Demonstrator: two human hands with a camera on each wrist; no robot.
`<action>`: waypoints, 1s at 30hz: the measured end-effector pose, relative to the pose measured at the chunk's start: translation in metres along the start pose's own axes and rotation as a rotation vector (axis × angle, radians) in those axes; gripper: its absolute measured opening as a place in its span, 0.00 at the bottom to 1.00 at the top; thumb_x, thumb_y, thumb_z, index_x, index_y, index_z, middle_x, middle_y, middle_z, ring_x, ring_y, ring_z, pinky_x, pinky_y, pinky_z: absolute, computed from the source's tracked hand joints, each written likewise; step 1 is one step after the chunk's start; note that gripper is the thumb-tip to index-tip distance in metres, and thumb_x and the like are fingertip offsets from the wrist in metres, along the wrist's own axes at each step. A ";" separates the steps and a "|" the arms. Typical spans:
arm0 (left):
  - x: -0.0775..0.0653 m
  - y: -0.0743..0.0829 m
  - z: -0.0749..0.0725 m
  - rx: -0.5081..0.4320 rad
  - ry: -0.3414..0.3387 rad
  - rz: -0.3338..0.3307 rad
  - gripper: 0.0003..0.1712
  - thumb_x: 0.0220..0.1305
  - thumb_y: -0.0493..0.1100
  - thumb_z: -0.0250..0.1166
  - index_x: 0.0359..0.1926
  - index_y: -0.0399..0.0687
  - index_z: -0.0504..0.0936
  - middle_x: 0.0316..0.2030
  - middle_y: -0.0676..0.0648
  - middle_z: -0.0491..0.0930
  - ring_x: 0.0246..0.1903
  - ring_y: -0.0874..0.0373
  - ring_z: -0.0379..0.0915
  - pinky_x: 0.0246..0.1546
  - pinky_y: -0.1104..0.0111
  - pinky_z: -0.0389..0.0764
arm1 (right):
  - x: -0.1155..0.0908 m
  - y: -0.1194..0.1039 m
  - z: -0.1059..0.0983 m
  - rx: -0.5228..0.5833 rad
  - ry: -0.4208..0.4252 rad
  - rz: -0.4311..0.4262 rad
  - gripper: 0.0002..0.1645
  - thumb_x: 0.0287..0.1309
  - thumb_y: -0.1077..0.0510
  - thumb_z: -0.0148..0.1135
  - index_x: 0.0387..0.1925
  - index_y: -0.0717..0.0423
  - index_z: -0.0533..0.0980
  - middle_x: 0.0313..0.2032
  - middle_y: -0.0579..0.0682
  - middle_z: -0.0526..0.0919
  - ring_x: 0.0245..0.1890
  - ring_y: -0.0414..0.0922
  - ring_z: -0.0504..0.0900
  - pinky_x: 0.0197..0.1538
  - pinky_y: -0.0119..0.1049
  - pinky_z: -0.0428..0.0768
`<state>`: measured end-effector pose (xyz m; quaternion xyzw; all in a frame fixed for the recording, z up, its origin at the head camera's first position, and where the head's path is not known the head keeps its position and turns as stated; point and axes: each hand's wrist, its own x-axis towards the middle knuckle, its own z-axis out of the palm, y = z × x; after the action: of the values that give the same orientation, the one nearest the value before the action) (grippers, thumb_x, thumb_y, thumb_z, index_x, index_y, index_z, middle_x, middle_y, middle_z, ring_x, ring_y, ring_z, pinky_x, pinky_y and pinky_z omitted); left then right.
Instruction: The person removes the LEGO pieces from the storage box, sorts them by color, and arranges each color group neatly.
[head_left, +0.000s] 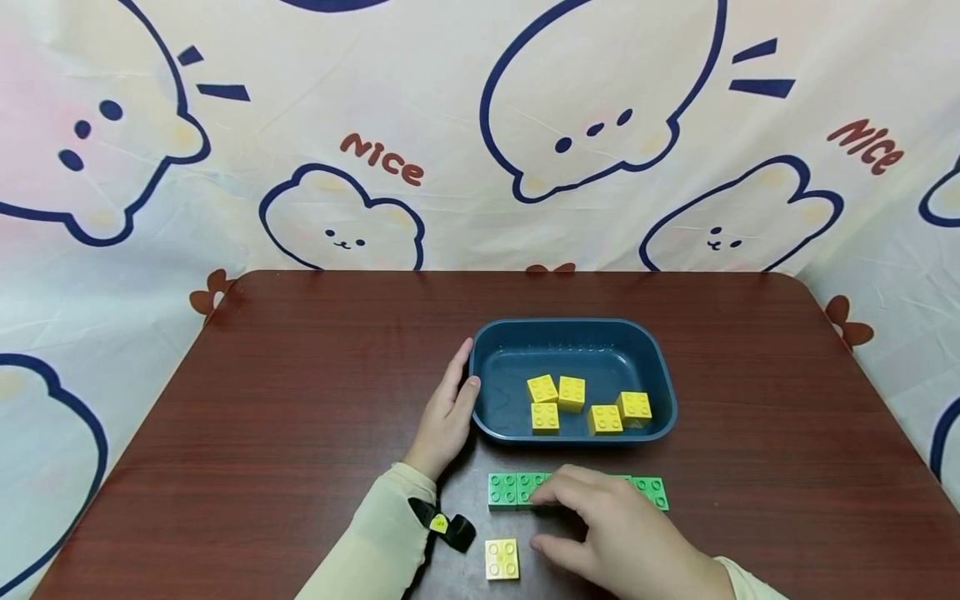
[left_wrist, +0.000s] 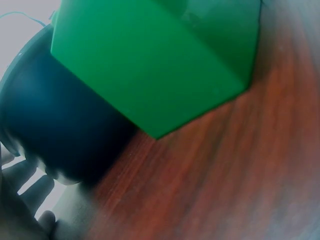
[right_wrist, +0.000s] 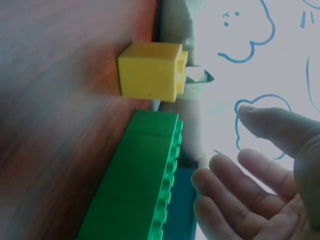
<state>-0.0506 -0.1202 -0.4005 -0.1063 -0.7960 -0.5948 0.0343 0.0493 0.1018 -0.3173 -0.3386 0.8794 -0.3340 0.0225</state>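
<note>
My left hand rests against the left side of a dark blue tray, fingers straight along its outer wall and thumb beside the rim. Its fingers also show at the tray wall in the left wrist view. My right hand hovers over a row of joined green toy bricks, hiding the row's middle; thumb and fingers are spread and hold nothing. Left of the right thumb, a single yellow toy brick sits studs up on the table. The right wrist view shows that yellow brick apart from the green row.
Several yellow bricks lie inside the tray, toward its near and right sides. The brown table runs back to a cloth backdrop printed with cartoon figures. A black strap circles the left wrist.
</note>
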 end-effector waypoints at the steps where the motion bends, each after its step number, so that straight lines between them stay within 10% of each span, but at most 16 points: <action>1: 0.000 0.000 0.000 0.002 0.001 0.001 0.29 0.73 0.51 0.44 0.71 0.68 0.50 0.70 0.59 0.51 0.68 0.65 0.45 0.66 0.56 0.52 | 0.000 0.000 -0.001 0.005 -0.007 0.025 0.16 0.47 0.48 0.71 0.39 0.38 0.77 0.37 0.29 0.76 0.36 0.28 0.75 0.39 0.27 0.78; 30: 0.000 0.000 0.000 -0.003 -0.006 -0.014 0.29 0.73 0.53 0.44 0.71 0.68 0.50 0.70 0.62 0.51 0.68 0.67 0.44 0.66 0.56 0.52 | 0.017 0.026 -0.035 -0.107 0.098 0.172 0.15 0.43 0.50 0.74 0.34 0.37 0.78 0.31 0.28 0.76 0.32 0.30 0.76 0.34 0.30 0.78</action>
<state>-0.0504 -0.1204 -0.4009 -0.1025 -0.7961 -0.5959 0.0274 0.0115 0.1255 -0.3022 -0.2459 0.9217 -0.2998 -0.0101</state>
